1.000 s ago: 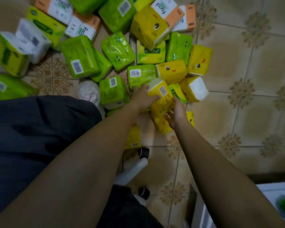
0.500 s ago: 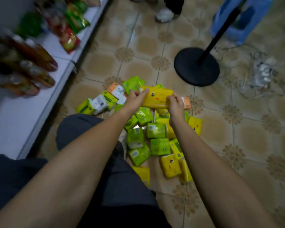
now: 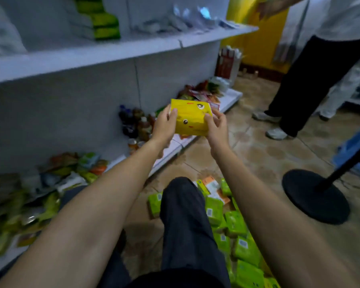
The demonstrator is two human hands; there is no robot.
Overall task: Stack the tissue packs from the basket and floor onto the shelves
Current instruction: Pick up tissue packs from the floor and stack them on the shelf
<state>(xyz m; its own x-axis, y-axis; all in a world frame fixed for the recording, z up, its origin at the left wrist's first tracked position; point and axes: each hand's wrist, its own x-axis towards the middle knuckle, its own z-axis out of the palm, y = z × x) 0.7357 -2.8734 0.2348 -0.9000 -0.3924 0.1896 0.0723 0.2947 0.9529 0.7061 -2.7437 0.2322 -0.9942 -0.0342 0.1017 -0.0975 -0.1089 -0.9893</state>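
Left hand (image 3: 163, 126) and right hand (image 3: 216, 129) curl round the ends of one yellow tissue pack (image 3: 190, 117), held in the air below the upper shelf (image 3: 112, 53).
A few green packs (image 3: 101, 24) sit stacked on that shelf, but many loose packs (image 3: 235, 224) lie on the floor (image 3: 258, 146), so most of the work looks left. The shelf's edge juts out above, and a stand base (image 3: 315, 196) and a bystander's legs (image 3: 308, 84) narrow the right.

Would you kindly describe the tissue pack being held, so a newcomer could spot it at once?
Start at the white metal shelving unit on the left. Before its lower shelves, the left hand and right hand grip a yellow plastic-wrapped tissue pack. Unlike the green tissue packs on the floor, it is aloft and bears a cartoon face.
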